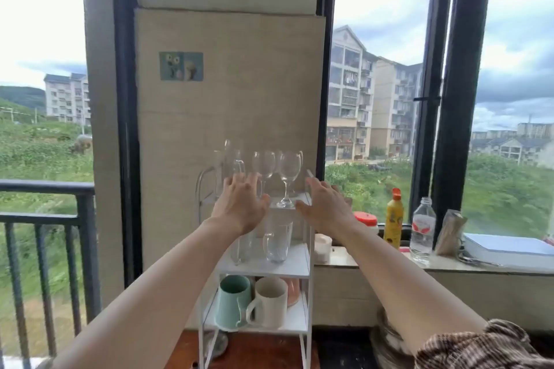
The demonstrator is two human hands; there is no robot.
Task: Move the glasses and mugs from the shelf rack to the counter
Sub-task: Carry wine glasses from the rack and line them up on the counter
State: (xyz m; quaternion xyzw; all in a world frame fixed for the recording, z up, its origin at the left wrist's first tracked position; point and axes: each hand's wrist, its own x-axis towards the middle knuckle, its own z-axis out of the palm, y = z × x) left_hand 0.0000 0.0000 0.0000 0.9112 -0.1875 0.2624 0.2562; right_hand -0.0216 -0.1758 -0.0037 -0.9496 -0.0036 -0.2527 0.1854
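A white three-tier shelf rack (pixel 302 271) stands in front of me. Its top tier holds wine glasses (pixel 288 177) and clear glasses at the back left (pixel 227 159). On the middle tier stand clear glass mugs (pixel 277 244). The bottom tier carries a teal mug (pixel 232 299), a cream mug (pixel 268 301) and an orange one behind (pixel 292 290). My left hand (pixel 239 204) is spread open in front of the top tier's left side. My right hand (pixel 325 204) is open at the rack's right edge. Neither hand holds anything.
A windowsill ledge (pixel 389 262) to the right carries a yellow bottle (pixel 393 219), a water bottle (pixel 422 231), a red-lidded jar (pixel 365 220) and a white box (pixel 509 249). The rack sits on a reddish-brown surface (pixel 263 350). A black railing (pixel 45 219) stands at left.
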